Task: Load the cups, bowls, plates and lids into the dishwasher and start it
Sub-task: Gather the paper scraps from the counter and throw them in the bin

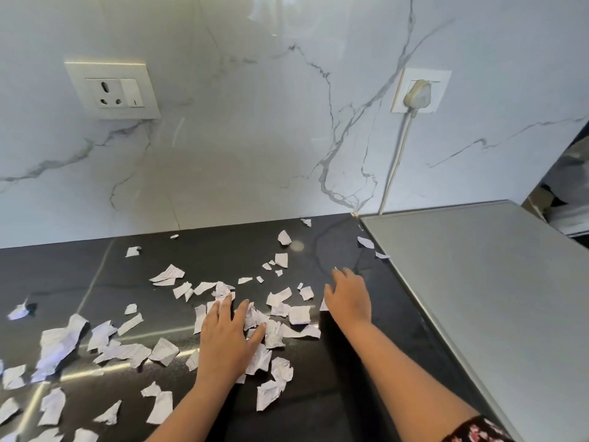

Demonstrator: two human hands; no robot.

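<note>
"Black counter (318, 409), torn paper scraps (299, 315) everywhere. Hands?"
"Both flat, fingers spread, holding nothing: left hand (228, 336) on scraps mid-counter, right hand (349, 301) near the grey appliance top (478, 298) at its right edge."

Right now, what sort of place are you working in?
Likely a home kitchen: a dark polished counter against a marble-look backsplash, a wall socket above it, and a grey appliance top at right. No dishes show, only torn paper scraps.
</note>
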